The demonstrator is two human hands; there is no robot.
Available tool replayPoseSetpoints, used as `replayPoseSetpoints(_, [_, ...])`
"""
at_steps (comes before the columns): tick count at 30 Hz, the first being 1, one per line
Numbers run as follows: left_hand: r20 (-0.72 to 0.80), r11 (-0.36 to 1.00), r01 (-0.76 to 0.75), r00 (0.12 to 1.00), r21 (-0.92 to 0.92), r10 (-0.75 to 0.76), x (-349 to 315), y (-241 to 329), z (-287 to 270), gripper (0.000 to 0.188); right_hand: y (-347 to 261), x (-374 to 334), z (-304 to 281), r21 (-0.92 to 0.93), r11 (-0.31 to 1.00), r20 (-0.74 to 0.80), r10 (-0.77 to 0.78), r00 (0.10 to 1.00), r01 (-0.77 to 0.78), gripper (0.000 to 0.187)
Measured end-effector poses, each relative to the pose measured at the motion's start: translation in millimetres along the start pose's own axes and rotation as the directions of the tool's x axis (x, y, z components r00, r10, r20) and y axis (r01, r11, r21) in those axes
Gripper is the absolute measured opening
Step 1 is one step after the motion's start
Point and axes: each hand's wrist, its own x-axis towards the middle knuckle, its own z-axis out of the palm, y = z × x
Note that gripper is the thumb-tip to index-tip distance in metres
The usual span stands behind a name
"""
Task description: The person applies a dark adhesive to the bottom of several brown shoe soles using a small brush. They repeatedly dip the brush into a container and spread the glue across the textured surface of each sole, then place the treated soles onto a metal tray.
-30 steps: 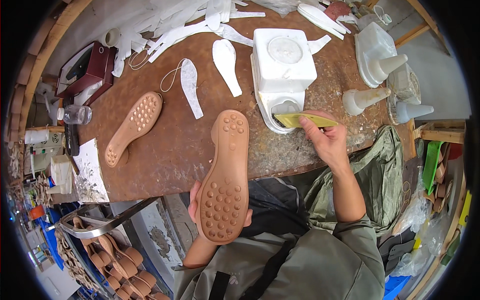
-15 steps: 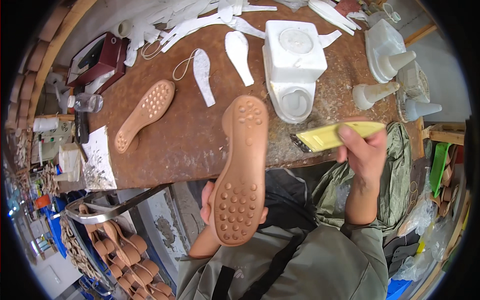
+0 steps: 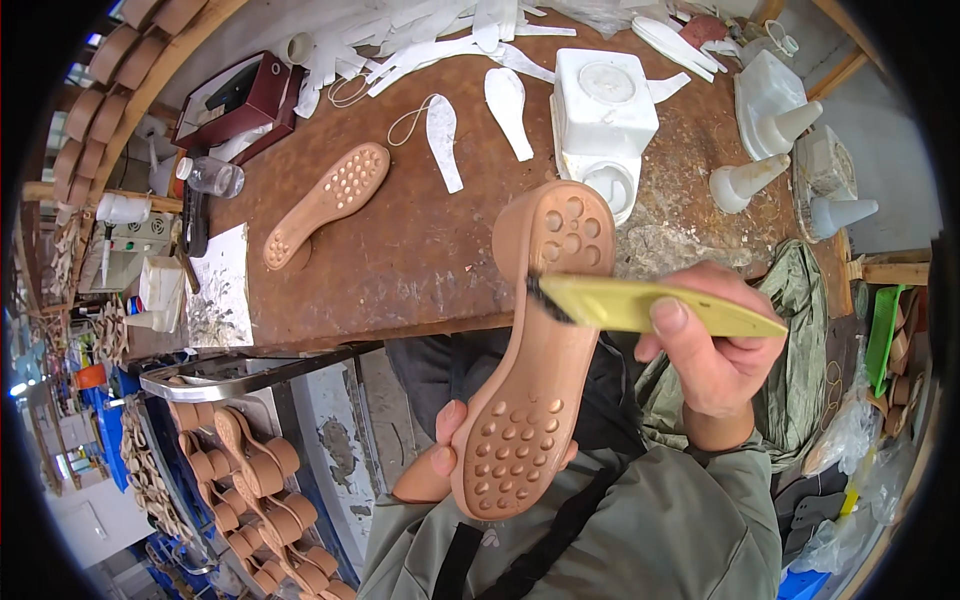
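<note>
A tan shoe sole with a block heel (image 3: 545, 350) tilts in front of me, its dimpled underside facing up. My left hand (image 3: 447, 440) is closed around the wide forefoot end, with most fingers hidden behind it. My right hand (image 3: 715, 335) pinches a brush with a flat yellow handle (image 3: 630, 303). The brush's dark bristles lie at the sole's edge, beside the narrow middle; whether they touch it I cannot tell. A second tan sole (image 3: 328, 205) rests on the brown worktable (image 3: 400, 270) at the left.
A white container with a round cup (image 3: 604, 110) stands beyond the sole. White insole pieces (image 3: 508, 110) and scraps lie farther back. At the right are white cone-tipped holders (image 3: 747, 182). A dark red box (image 3: 235, 105) and clear bottle (image 3: 213, 177) sit left; a rack of soles (image 3: 250, 470) stands lower left.
The brush has moved left and down from beside the white container to the sole. The sole has shifted right and tilted, showing more of its heel. My view has turned slightly.
</note>
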Motion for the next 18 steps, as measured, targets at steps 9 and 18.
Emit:
replayPoseSetpoints(9, [0.025,0.995,-0.05,0.999,0.088,0.048,-4.3,-10.4,13.7,0.094,-10.2,23.7,2.1,0.205,0.976,-0.15,0.109,0.983,-0.077,0.013])
replayPoseSetpoints(18, [0.092,0.997,0.033,0.995,0.076,-0.04,-3.4,-5.3,7.6,0.096,-16.2,-1.9,-5.7,-0.111,0.985,-0.004,-0.136,0.991,0.135,0.01])
